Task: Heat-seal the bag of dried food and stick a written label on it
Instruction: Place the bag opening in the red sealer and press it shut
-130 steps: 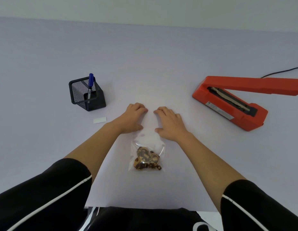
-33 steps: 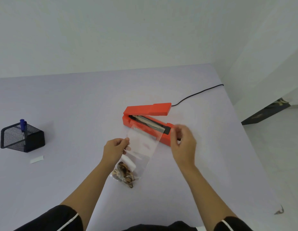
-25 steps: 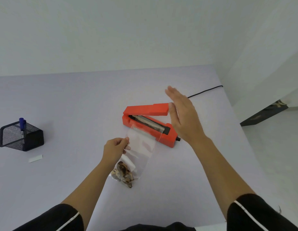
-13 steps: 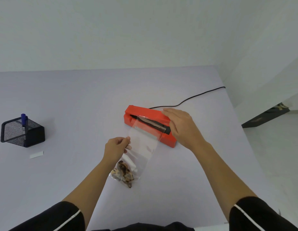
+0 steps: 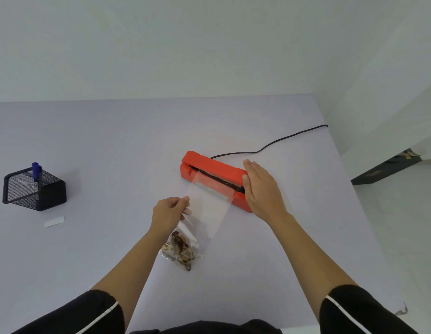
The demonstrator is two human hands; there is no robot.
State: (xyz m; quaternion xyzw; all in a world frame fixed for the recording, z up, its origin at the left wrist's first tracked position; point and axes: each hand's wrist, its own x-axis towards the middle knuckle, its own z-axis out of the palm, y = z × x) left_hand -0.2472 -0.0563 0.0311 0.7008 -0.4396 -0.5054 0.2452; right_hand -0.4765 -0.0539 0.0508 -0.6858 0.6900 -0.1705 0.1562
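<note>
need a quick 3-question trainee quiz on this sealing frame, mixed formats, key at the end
1. True or false: the sealer arm is down on the bag.
2. Which hand pinches the bag's edge? A) left hand B) right hand
3. Fill in: the pen stands in the mesh ____.

Key: 1 true; 2 A; 3 holder. The right hand rests flat on the arm's free end. The label lies unused on the table.

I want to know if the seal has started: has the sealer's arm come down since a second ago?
Yes. The sealer's arm was raised above its base; now it lies down on the bag, under the right hand.
</note>
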